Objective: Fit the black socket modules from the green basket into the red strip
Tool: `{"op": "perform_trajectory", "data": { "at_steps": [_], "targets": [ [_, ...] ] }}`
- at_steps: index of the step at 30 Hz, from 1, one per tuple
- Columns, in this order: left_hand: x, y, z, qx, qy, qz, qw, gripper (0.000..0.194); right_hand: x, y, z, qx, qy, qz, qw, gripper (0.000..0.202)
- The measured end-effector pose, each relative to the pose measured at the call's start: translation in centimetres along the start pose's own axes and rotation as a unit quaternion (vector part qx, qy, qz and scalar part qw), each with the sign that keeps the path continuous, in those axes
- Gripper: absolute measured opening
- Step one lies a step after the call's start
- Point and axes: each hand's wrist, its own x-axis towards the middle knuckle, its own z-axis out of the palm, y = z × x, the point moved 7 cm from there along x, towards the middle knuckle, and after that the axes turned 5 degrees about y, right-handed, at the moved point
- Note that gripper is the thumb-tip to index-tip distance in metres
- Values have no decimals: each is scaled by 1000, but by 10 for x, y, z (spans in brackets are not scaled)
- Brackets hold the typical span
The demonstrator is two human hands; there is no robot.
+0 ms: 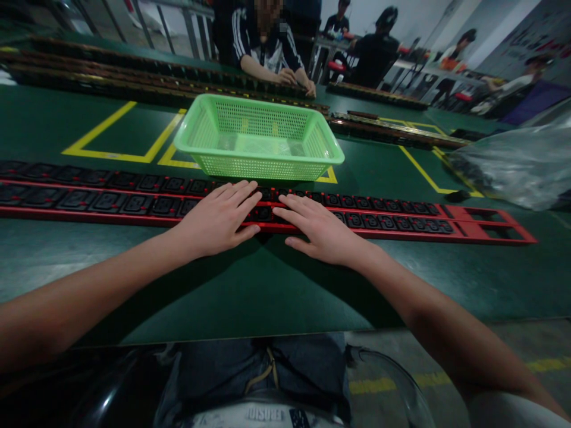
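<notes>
Two long red strips (491,227) lie side by side across the green table, set with rows of black power sockets (134,204). My left hand (220,217) rests flat on the strips near their middle, fingers stretched out. Just to its right, my right hand (319,227) lies the same way, palm down with fingers extended over the sockets. A narrow gap between the hands shows a few sockets. Parts of the strips under both palms are hidden. Both hands hold nothing.
A light green plastic basket (263,160) stands right behind the strips. Clear plastic wrapping (521,157) lies at the right. Long dark rails (147,74) run along the far side, where a person (267,44) sits. Yellow tape (111,157) marks the green table (267,291).
</notes>
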Motion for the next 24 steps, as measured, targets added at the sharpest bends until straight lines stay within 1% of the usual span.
{"op": "perform_trajectory", "data": {
  "at_steps": [16,24],
  "targets": [
    [0,1,0,9,-3,1,1000,68,0,0,0,-2,-1,-1,1000,63],
    [-1,-2,1,-10,16,6,1000,67,0,0,1,9,-6,1,1000,64]
  ]
}}
